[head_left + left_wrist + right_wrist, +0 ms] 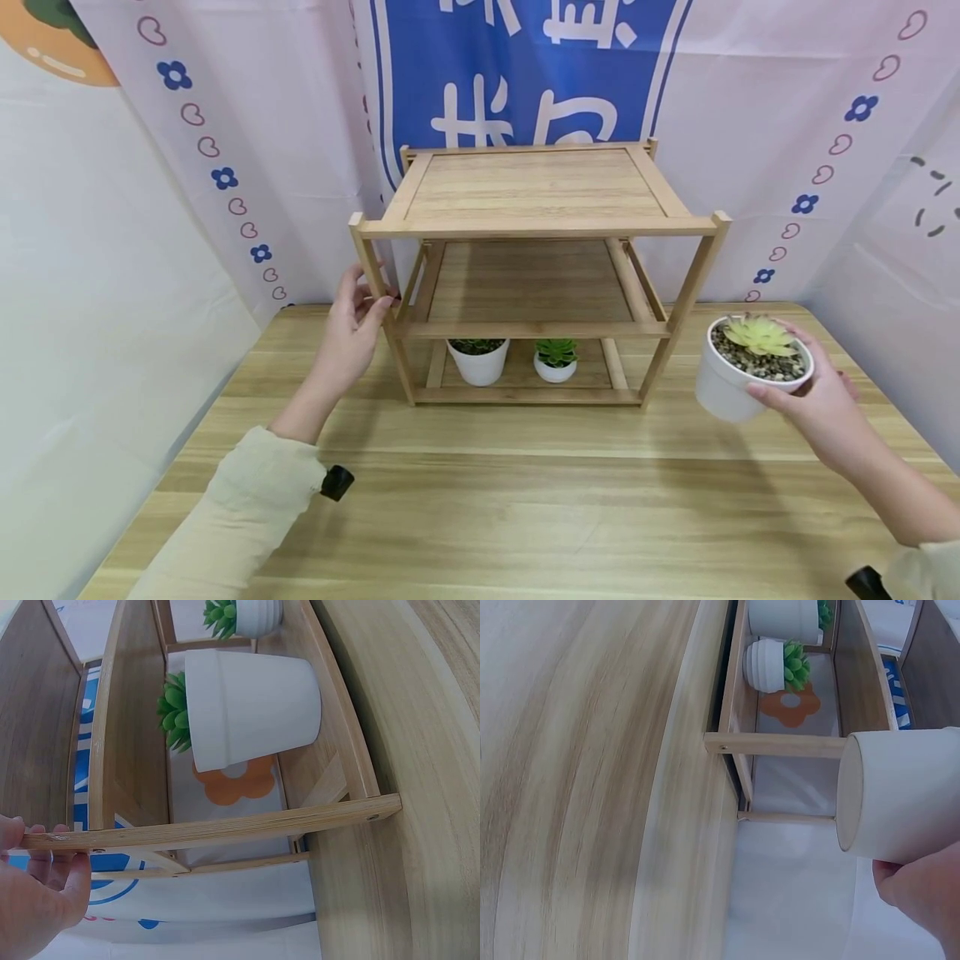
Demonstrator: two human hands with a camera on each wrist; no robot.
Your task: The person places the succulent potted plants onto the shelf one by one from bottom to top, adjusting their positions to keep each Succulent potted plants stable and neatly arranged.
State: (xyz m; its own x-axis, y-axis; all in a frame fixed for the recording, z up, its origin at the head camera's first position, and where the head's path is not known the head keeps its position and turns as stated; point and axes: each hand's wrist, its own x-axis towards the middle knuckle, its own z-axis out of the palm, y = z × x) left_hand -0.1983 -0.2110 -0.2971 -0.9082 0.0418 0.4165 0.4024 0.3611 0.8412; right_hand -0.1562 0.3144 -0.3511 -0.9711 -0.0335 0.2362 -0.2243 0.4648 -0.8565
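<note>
A three-tier wooden shelf (540,227) stands toward the back of the table. My left hand (358,321) holds its front left post, thumb on the near side and fingers behind. To the right of the shelf, my right hand (825,408) grips a white pot with a pale green succulent (757,335), raised above the table and slightly tilted. In the right wrist view that white pot (900,799) hides most of the fingers. On the bottom tier sit a larger white potted plant (480,364) and a smaller white potted succulent (555,367).
The wood-grain table (525,500) extends in front of the shelf and to both sides. Behind it hangs a pale cloth with a blue panel (525,75) and white characters. White sheeting (90,333) borders the table at the left.
</note>
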